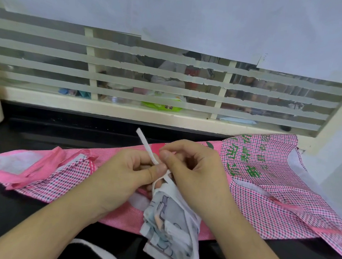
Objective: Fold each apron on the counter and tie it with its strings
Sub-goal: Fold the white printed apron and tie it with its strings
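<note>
Dark table (34, 136) below taped, slatted window (149, 77). Left hand (130, 173) and right hand (191, 169) both pinch white string (144, 145) between thumb and curled fingers, free end sticking up toward window. String runs down to folded white printed apron (171, 226), held just above table edge, strings wrapped round bundle. Judged: knot in progress, this apron nearly done. Pink checked apron (262, 196) lies spread, unfolded, beneath hands; still to fold and tie.
</note>
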A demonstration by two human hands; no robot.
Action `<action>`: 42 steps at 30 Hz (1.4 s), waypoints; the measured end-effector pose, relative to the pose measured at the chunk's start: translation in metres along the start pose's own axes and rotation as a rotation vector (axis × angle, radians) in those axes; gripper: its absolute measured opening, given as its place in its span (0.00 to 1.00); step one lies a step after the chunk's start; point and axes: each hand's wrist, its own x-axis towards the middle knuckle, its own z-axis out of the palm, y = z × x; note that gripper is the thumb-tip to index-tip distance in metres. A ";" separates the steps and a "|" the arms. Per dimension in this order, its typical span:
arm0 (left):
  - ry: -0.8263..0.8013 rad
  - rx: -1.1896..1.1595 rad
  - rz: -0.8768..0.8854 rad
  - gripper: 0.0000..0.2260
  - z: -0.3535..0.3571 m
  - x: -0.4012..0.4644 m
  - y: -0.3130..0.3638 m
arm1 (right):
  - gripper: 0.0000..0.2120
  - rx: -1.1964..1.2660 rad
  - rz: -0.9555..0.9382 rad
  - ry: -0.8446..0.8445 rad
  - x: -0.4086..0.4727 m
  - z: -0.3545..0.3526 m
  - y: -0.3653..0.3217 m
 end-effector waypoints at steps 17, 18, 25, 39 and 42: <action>0.240 0.059 0.162 0.07 -0.001 -0.002 0.008 | 0.05 0.246 0.067 -0.089 -0.001 -0.012 -0.011; 0.237 0.071 0.168 0.07 -0.001 -0.002 0.009 | 0.04 0.260 0.069 -0.091 -0.001 -0.012 -0.011; 0.217 0.097 0.195 0.07 0.000 -0.004 0.009 | 0.06 0.236 0.063 -0.105 -0.001 -0.009 -0.011; 0.226 0.244 0.335 0.04 0.002 -0.007 0.014 | 0.09 -0.191 -0.016 -0.127 -0.003 -0.004 -0.010; 0.238 0.270 0.322 0.07 0.003 -0.007 0.013 | 0.13 -0.244 -0.035 -0.107 -0.004 -0.001 -0.008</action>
